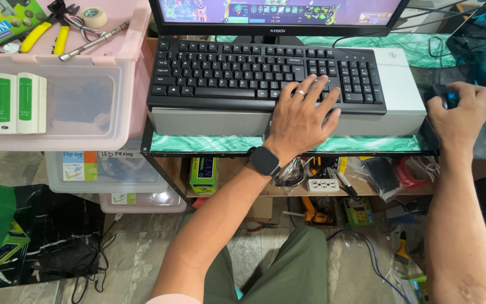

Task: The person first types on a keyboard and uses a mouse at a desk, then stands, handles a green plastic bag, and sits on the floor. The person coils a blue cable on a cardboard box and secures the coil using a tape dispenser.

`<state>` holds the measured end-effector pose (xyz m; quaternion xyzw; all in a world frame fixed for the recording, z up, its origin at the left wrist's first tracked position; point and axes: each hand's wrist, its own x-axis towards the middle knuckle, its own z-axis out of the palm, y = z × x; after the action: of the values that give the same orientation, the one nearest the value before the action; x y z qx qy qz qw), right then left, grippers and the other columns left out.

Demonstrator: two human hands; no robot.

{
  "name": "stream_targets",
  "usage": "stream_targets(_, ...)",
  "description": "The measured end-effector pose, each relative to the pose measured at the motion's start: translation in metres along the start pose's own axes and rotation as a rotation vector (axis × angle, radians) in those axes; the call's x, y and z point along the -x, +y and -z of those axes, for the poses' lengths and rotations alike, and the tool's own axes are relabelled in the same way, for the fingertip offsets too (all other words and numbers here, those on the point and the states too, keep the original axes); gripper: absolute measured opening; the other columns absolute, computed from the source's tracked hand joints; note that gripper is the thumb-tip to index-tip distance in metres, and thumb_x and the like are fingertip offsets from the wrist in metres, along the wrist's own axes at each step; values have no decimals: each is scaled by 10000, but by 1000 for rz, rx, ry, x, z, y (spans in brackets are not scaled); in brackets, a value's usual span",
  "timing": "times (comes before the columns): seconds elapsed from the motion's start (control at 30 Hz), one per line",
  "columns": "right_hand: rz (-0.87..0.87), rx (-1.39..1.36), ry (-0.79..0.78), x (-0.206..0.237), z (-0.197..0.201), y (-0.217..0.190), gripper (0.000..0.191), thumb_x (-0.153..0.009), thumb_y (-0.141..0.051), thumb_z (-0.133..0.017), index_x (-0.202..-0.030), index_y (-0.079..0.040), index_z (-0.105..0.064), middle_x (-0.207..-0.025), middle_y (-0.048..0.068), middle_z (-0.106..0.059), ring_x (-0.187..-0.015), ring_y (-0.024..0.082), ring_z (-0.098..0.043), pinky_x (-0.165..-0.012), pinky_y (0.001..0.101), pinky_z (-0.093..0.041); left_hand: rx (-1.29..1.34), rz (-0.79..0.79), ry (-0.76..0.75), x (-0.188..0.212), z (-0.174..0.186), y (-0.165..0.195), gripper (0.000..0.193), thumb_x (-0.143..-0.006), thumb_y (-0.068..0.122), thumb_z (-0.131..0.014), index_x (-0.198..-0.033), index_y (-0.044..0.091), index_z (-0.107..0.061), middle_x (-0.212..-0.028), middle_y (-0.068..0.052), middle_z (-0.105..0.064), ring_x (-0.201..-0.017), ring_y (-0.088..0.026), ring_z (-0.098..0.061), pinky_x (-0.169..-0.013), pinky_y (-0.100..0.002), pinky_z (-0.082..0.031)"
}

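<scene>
The left hand (301,115) lies flat on the right part of the black keyboard (265,70), fingers (317,85) spread and loosely extended over the keys near the arrow cluster, gripping nothing. A smartwatch (264,161) sits on that wrist. The right hand (461,110) is curled over a dark mouse (442,95) at the right end of the bench (209,143), fingers wrapped down on it.

The keyboard rests on a long grey box (406,101), which stands on the green-patterned bench just in front of the monitor (277,14). To the left, a pink bin (57,84) carries a cable tester (9,102), yellow-handled pliers (43,34) and a tape roll (94,16).

The risks, as I judge them: the keyboard on its raised box could slide or tip if the left palm presses hard at the near edge, and the mouse sits close to the bench's right edge, so a wide sweep could push it off.
</scene>
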<state>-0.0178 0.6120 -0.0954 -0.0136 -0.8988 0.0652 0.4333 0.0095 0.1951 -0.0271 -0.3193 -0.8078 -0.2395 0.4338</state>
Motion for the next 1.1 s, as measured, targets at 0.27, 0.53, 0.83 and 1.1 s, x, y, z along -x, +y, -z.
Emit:
stream_targets(0.27, 21, -103, -25, 0, 2, -1, 230, -884, -112, -689, -1105, -50, -701, -1178, 166, -569, -1092, 331, -591, -1003, 413, -515, 7, 0, 1, 0, 2, 1, 397, -960, 345, -647, -1269, 97, -678, -1367, -166, -634, -1291, -318, -586, -1096, -477, -400)
stream_targets(0.53, 59, -102, -53, -3, 3, 0, 215, -873, -145, -738, -1082, -94, -735, -1119, 145, -608, -1083, 321, -605, -988, 414, -518, 10, -4, -3, 1, 2, 1, 396, -963, 341, -647, -1266, 89, -686, -1364, -165, -637, -1290, -310, -588, -1096, -473, -404)
stream_targets(0.83, 77, -91, -44, -4, -1, 3, 216, -881, -154, -748, -1091, -102, -737, -1123, 142, -611, -1091, 323, -601, -998, 422, -512, 21, -14, -5, 1, 3, 0, 395, -960, 333, -653, -1267, 85, -684, -1369, -168, -632, -1295, -314, -581, -1078, -477, -407)
stream_targets(1.1, 75, -142, -70, -2, -5, 12, 208, -896, -150, -739, -1089, -77, -711, -1134, 152, -598, -1100, 340, -583, -1009, 436, -494, 77, -17, -43, 8, 21, -7, 367, -958, 313, -663, -1271, 126, -690, -1409, -125, -596, -1376, -296, -511, -1130, -520, -361)
